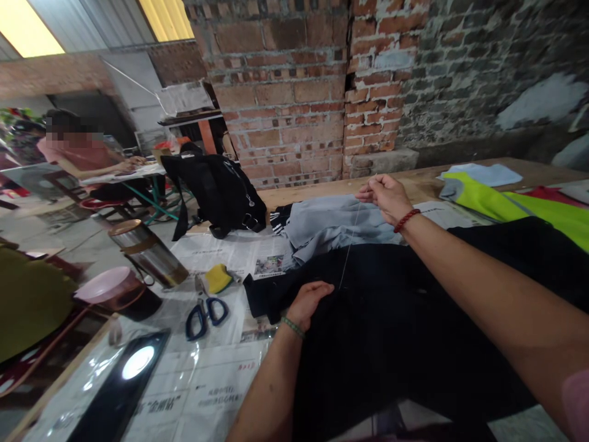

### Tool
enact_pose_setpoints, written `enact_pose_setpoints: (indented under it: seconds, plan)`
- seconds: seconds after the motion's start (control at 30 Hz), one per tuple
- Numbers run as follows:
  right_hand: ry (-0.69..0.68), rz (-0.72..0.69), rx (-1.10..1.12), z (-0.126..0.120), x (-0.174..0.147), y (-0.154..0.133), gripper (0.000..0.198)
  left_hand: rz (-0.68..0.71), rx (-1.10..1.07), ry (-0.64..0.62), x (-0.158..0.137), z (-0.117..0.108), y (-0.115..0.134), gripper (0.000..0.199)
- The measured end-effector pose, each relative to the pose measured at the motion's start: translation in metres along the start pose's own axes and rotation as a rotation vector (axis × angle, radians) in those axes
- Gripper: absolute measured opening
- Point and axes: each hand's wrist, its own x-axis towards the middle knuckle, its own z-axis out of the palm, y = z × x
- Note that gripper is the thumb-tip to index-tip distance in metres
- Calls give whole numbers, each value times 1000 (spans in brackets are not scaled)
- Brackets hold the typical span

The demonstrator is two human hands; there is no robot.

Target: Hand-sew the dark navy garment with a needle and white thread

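Note:
A dark navy garment is spread over the table in front of me. My left hand pinches its cloth between thumb and fingers, near the collar-like end. Raised above it, my right hand is closed on a pale sewing thread. The thread runs taut and slanting from those fingertips down to the cloth beside my left thumb. Any needle in the right fingers is too small to make out. Behind the garment lies a crumpled grey garment.
Left on the newspaper are blue-handled scissors, a yellow sponge-like piece, a steel flask, a pink-lidded container and a phone-like dark slab. A black bag stands behind. A person sits further off.

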Motion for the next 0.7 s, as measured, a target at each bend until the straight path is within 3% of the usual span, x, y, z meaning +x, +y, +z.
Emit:
enact_pose_setpoints:
  seconds: [0.17, 0.3, 0.4, 0.57, 0.7]
  plan:
    - [-58, 27, -9, -1, -9, -2, 7, 8, 6, -19, -1, -2, 2, 20]
    - [-293, 161, -124, 1, -61, 26, 7, 28, 48, -1, -4, -3, 8, 19]
    - [-389, 195, -331, 1, -110, 60, 10, 47, 61, -4, -6, -4, 11, 18]
    - [-283, -77, -615, -2, -156, 93, 17, 92, 87, -25, -6, -4, 13, 18]
    - [-203, -107, -639, -11, -154, 97, 21, 108, 213, -73, -8, -5, 15, 20]
